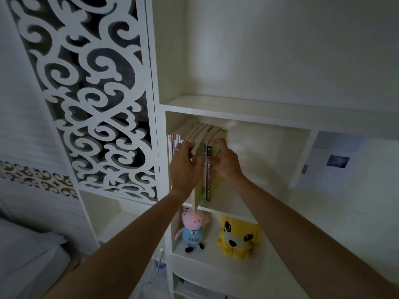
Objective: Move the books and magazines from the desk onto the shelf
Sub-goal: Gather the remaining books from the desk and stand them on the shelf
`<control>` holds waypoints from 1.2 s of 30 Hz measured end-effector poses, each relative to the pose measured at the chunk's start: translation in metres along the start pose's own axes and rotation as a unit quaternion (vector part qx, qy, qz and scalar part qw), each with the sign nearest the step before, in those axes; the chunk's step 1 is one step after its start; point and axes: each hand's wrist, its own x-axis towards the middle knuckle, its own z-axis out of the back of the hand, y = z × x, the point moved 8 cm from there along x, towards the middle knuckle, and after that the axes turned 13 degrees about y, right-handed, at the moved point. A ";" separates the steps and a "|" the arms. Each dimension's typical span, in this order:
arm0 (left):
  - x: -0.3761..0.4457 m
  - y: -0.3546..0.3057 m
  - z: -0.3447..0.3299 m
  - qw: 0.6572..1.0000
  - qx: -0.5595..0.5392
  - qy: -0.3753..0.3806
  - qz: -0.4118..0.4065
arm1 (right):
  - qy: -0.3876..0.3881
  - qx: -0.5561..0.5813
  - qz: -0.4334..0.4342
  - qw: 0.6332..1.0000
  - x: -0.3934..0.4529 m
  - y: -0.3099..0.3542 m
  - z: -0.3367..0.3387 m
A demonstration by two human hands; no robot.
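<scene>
while two bare forearms reach up from the near edge, the left hand (185, 167) grips a pale book (197, 190) that sticks out of the row, its lower corner hanging past the shelf (237, 209) edge. just right, the right hand (226, 160) curls its fingers round the end books (212, 160) at the row's right side. below sit a pink pig toy (193, 230) and a yellow dog toy (238, 237). farther left stands a white scrollwork panel (92, 93).
</scene>
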 end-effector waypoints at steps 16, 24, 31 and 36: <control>-0.047 -0.020 0.028 0.991 0.064 0.098 0.062 | 0.144 0.159 -0.087 0.973 -0.046 -0.001 -0.020; -0.051 -0.032 0.051 0.983 0.063 0.170 0.030 | 0.157 0.337 -0.150 0.916 -0.076 0.013 -0.031; -0.049 -0.038 0.022 0.996 -0.005 0.082 0.034 | 0.035 0.269 -0.167 0.948 -0.081 -0.026 0.005; -0.028 -0.043 -0.015 0.998 -0.008 0.041 0.049 | 0.115 0.176 -0.124 0.970 -0.082 -0.050 0.002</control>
